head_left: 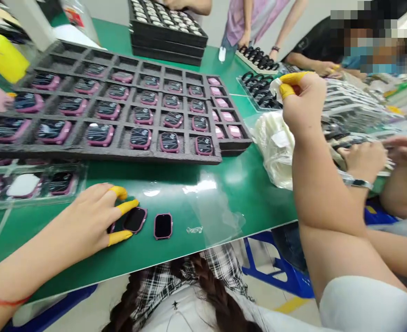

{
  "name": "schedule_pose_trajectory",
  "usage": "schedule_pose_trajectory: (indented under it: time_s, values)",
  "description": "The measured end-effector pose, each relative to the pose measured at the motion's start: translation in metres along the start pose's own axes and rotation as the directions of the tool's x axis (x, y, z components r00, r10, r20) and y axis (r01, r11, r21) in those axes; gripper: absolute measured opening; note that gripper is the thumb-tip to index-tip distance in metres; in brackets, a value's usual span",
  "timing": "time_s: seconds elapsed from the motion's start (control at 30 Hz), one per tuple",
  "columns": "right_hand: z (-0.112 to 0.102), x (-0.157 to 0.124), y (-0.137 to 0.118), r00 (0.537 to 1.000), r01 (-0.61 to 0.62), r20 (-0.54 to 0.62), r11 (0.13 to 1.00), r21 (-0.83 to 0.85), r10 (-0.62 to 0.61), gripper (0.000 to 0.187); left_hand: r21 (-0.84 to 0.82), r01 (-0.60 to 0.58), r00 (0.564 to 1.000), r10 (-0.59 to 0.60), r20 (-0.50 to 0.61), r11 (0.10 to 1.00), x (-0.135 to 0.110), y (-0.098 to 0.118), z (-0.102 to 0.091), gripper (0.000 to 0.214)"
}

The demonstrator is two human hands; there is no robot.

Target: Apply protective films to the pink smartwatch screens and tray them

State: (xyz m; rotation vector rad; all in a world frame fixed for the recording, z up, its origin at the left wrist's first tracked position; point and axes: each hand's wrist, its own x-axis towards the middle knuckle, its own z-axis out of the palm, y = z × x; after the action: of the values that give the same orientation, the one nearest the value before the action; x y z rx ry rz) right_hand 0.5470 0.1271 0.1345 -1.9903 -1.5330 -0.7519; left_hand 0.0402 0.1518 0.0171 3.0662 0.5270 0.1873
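My left hand (98,216), with yellow finger cots, rests on the green table (224,184) and pinches a pink watch body (134,219) between thumb and forefinger. A second pink watch body (163,226) lies just right of it, untouched. My right hand (302,103) is raised above the table's right side. Its yellow-capped thumb and forefinger pinch a small white piece of film or wrapper (276,90). Below that hand lies a heap of whitish plastic bags (276,147).
A dark foam tray (120,154) holding several pink watch bodies fills the table's far left. A clear tray (30,186) sits near left. Stacked black trays (167,37) stand behind. Clear film (217,207) lies near the edge. Other people's hands (366,159) work at right.
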Motion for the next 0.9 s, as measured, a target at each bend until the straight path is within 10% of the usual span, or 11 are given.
schedule_pose_trajectory:
  time_s: [0.23, 0.5, 0.7, 0.9]
  values:
    - [0.001, 0.051, -0.204, 0.935, 0.263, 0.143, 0.906, 0.332, -0.323, 0.050, 0.047, 0.099, 0.995, -0.100, 0.012, 0.994, -0.001, 0.032, -0.016, 0.047]
    - [0.090, 0.095, -0.433, 0.730, 0.481, 0.250, 0.738, 0.473, -0.636, 0.036, -0.074, 0.115, 0.985, -0.123, -0.120, 0.991, -0.013, 0.029, 0.009, 0.058]
    - [0.145, 0.092, -0.541, 0.656, 0.561, 0.198, 0.646, 0.518, -0.728, 0.026, -0.197, 0.069, 0.984, -0.099, -0.148, 0.978, -0.016, 0.024, 0.014, 0.050]
    - [0.191, 0.087, -0.583, 0.655, 0.478, 0.290, 0.680, 0.557, -0.697, 0.032, -0.224, 0.022, 0.985, -0.060, -0.161, 0.974, -0.018, 0.019, 0.017, 0.051]
